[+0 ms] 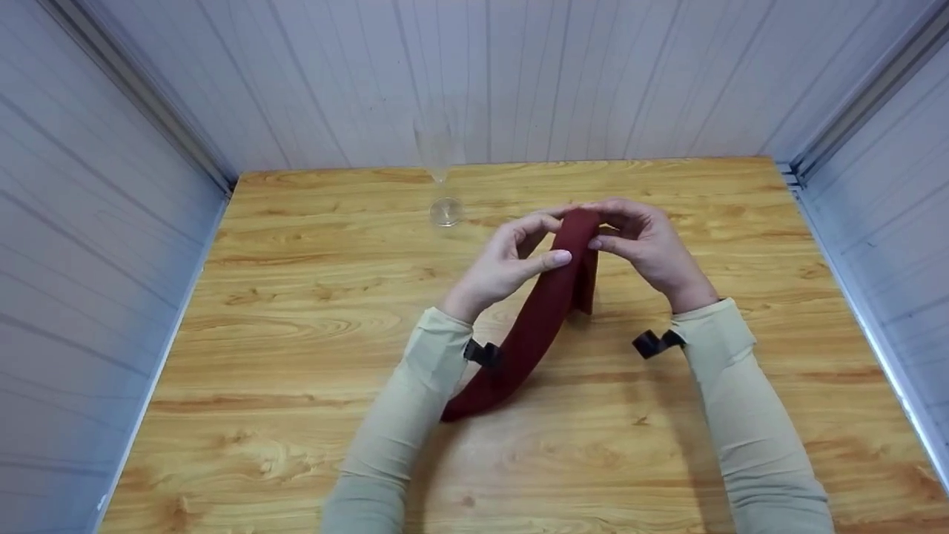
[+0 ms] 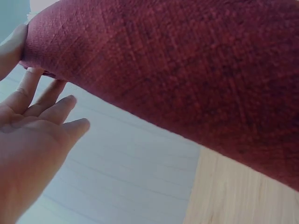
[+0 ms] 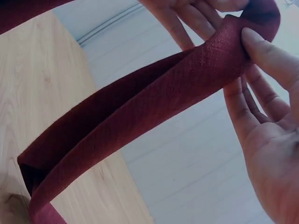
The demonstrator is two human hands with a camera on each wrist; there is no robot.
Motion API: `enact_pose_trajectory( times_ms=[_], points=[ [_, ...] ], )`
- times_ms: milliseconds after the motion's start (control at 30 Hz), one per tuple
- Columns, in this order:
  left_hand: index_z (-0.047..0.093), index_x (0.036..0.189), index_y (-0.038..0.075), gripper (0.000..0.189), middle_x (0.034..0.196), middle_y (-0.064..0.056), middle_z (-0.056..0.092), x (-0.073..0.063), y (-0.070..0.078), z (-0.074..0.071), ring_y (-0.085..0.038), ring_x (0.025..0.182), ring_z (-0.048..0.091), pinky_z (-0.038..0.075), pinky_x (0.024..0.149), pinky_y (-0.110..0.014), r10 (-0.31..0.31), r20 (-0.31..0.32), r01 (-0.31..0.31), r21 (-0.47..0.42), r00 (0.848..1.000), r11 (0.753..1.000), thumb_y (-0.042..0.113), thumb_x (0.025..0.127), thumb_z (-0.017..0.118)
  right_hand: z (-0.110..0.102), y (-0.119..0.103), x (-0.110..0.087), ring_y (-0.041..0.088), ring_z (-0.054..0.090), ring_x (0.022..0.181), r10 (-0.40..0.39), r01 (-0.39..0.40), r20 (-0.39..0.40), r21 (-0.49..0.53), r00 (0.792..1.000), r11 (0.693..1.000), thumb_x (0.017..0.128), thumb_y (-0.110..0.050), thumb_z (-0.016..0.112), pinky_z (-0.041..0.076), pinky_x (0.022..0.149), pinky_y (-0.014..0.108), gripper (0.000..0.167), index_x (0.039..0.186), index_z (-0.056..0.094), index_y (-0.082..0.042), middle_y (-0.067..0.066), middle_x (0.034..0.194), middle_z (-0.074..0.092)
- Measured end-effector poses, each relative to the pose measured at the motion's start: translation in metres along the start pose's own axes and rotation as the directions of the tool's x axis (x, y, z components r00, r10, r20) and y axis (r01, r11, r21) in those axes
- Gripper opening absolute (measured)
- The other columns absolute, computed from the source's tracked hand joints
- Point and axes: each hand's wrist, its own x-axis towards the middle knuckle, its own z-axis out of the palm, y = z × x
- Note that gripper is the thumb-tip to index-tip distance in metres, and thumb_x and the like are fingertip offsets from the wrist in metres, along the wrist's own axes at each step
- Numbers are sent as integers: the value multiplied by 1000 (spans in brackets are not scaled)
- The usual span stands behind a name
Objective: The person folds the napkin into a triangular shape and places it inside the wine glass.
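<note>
A long dark red folded cloth [image 1: 535,319] is held up above the table, bent over at its top between both hands. My left hand [image 1: 506,256] pinches it near the bend, thumb on the front face and fingers behind. From the other side my right hand [image 1: 649,241] pinches the same bend, thumb on the short end that hangs down. One long tail slopes down to the left, past the left wrist. In the right wrist view the short end of the cloth [image 3: 126,112] shows open folded layers. The left wrist view has the broad woven face [image 2: 177,70] up close.
A clear stemmed glass [image 1: 445,212] stands near the back edge of the wooden table [image 1: 311,311], left of the hands. Pale panelled walls [image 1: 519,81] close off the back and both sides. A small black camera mount [image 1: 647,344] juts from the right wrist.
</note>
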Motion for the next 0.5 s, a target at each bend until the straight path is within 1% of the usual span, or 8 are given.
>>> enact_pose_trajectory(
  times_ms=[100, 167, 333, 500],
  points=[
    [59, 103, -13, 17, 137, -20, 47, 0, -2, 3, -20, 131, 41, 25, 112, -33, 26, -25, -26, -7, 999, 1000, -11, 86, 62, 5, 1, 1, 30, 58, 107, -34, 31, -64, -49, 997, 998, 82, 14, 65, 51, 87, 37, 34, 116, 64, 6, 17, 114, 63],
    [59, 102, -14, 17, 138, -21, 46, 0, -3, 5, -21, 131, 41, 26, 111, -34, 50, -46, -51, -12, 998, 999, -12, 85, 62, 10, 0, 2, 28, 59, 104, -65, 53, -113, -102, 992, 993, 82, 11, 67, 52, 84, 34, 32, 113, 66, 6, 15, 111, 65],
    [58, 101, -16, 18, 138, -22, 46, 2, -7, 9, -22, 131, 41, 26, 111, -37, 96, -99, -100, -36, 990, 994, -13, 84, 63, 22, -1, 4, 25, 63, 95, -164, 119, -211, -211, 963, 970, 80, 11, 70, 52, 83, 35, 24, 104, 66, 9, 13, 101, 67],
    [58, 100, -15, 19, 132, -21, 52, 7, -21, 11, -24, 126, 48, 30, 109, -38, 112, -171, -124, -62, 979, 990, -15, 82, 64, 34, -4, 6, 21, 62, 90, -242, 156, -265, -308, 933, 939, 79, 14, 70, 52, 80, 35, 24, 102, 63, 13, 10, 96, 66]
  ],
)
